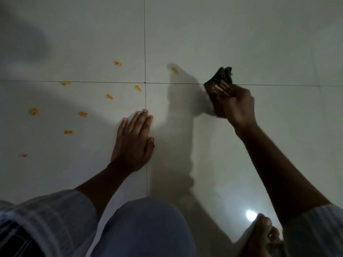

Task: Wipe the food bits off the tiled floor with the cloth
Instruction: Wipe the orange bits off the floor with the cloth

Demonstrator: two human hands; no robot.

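In the head view, a dark cloth (221,78) is bunched in the grip of the right hand (239,106), fingers curled round it so a wad projects forward for wiping; whether it touches the tiled floor (259,43) cannot be told. The left hand (133,143) is laid flat, fingers straight, as a prop. One orange food bit (174,70) lies just left of the grip; the others (109,96) are scattered further left, well apart from the cloth.
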